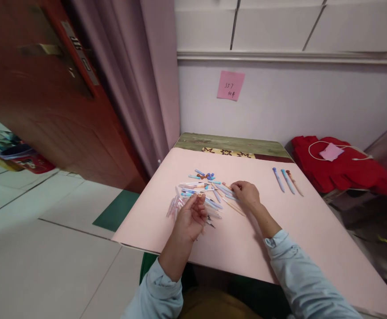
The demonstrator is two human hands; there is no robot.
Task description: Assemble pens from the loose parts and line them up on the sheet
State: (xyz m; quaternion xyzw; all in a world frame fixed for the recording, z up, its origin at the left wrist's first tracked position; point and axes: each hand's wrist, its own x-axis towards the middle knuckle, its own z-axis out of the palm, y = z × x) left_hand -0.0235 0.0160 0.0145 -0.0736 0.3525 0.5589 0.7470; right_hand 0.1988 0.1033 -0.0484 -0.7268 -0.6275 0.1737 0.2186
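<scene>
Item: loose heap of pastel pen parts (pixel 200 188), blue, pink and white plastic barrels, caps and thin refills, lying at the middle of the pale pink table mat (pixel 279 239).

Left hand (pixel 191 217): at the heap's near left edge, fingers curled in, thumb and fingertips pinched on a small tan piece (pixel 200 195) just above the heap.

Right hand (pixel 246 195): palm down on the heap's right edge, fingers bent onto the barrels; whether it grips one cannot be told.

Three whole pens (pixel 288 180): two light blue, one tan, side by side on the mat, well apart to the right.

Surroundings: pink sticky note (pixel 230 85) on the white wall; red cloth bundle (pixel 342 170) beside the table; red-brown door (pixel 47 102) at left.
</scene>
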